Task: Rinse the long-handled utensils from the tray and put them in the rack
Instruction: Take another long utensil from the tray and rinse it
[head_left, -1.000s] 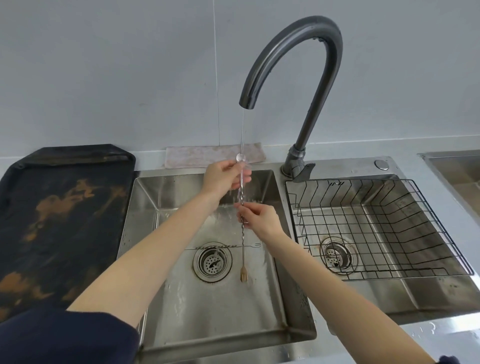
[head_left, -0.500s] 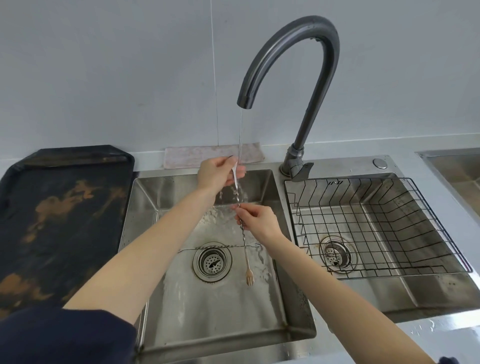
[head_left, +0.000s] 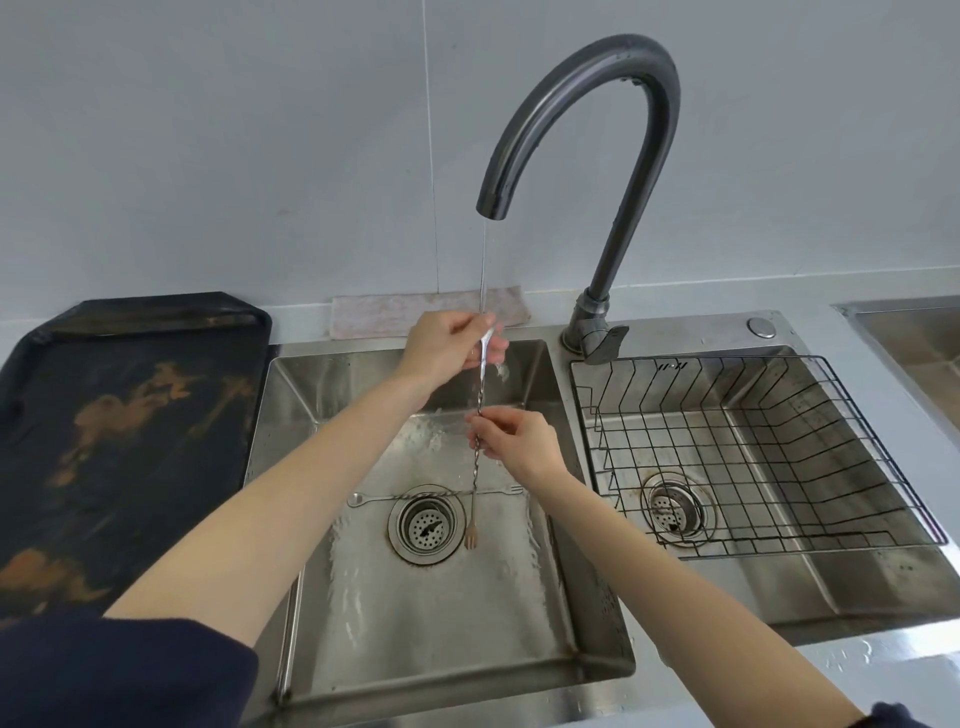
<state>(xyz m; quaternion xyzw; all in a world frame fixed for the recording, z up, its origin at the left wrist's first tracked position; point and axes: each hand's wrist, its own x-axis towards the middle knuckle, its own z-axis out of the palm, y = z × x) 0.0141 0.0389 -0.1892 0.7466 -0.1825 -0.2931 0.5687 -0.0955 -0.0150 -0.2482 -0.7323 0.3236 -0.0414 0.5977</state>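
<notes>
I hold a long twisted-handle bar spoon (head_left: 475, 467) upright under the thin water stream from the dark faucet (head_left: 618, 171). My left hand (head_left: 447, 348) pinches its spoon end at the top. My right hand (head_left: 514, 436) grips the twisted shaft lower down. Its small fork end hangs near the drain. A second long-handled utensil (head_left: 374, 497) lies flat across the bottom of the left sink basin (head_left: 415, 597), above the drain. The black wire rack (head_left: 753, 452) sits in the right basin and holds nothing. The dark tray (head_left: 114, 441) lies left of the sink.
A folded cloth (head_left: 415, 314) lies behind the left basin against the wall. A round button (head_left: 760, 326) sits on the sink deck right of the faucet base. Another steel basin (head_left: 919, 338) begins at the far right edge.
The spoon's lower fork end has swung slightly left toward the drain. My left hand has turned the top end a little under the stream. Both hands keep their grip.
</notes>
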